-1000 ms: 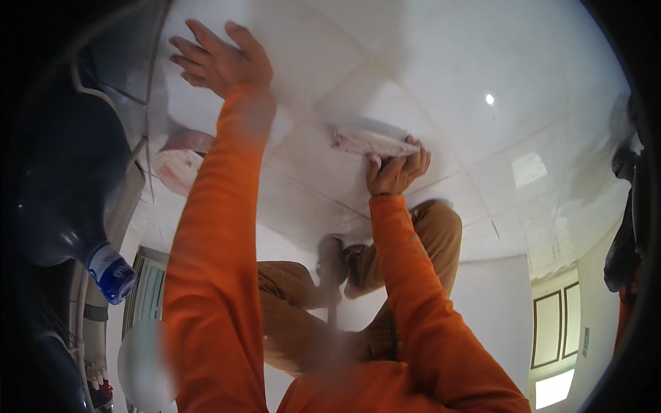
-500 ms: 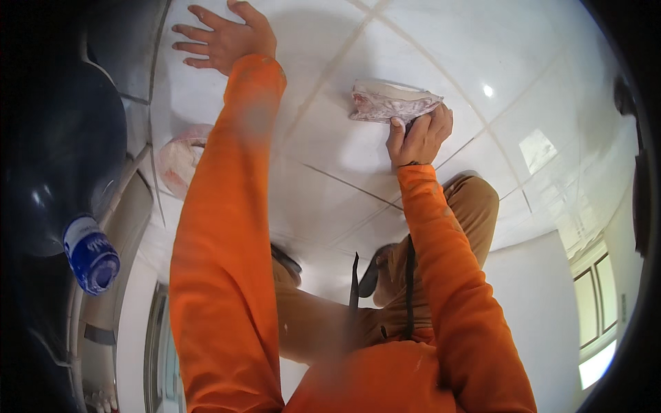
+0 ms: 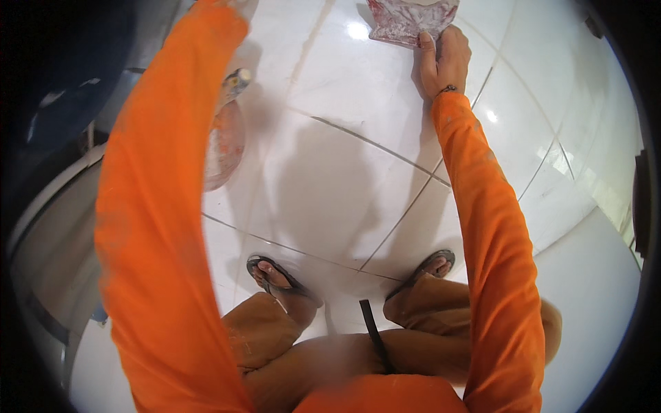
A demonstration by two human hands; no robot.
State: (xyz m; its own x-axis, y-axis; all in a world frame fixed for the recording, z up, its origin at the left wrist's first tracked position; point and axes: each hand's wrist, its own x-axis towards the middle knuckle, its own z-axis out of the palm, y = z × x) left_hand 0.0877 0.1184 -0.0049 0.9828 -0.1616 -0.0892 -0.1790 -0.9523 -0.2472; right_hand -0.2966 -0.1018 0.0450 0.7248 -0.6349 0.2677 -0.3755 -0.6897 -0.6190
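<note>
The near edge of a reddish, white-smeared piece (image 3: 410, 22) is gripped by the right hand (image 3: 447, 60), closed with the thumb laid along its face and the other fingers folded at its right corner. The piece is held at the upper edge of the view, over the tiled floor (image 3: 385, 103), and its far part is cut off; whether the tiles are touched by it cannot be told. A thin dark bracelet (image 3: 449, 89) is worn on the right wrist.

The left hand (image 3: 244, 7) is almost wholly cut off at the upper edge, so how far it is opened, or whether anything is held, cannot be told. By the left forearm, a rounded reddish vessel (image 3: 227, 148), smeared with white, is partly covered by the orange sleeve (image 3: 158, 199). Just above it, a yellowish-tipped object (image 3: 237, 79) is seen, also partly hidden.

Farther down, two sandalled feet (image 3: 277, 277) are planted apart on the tiles, below brown trousers (image 3: 265, 330). A black strap (image 3: 374, 330) is seen between the legs. At the far left, a large dark-blue form (image 3: 62, 103) is shown in shadow.
</note>
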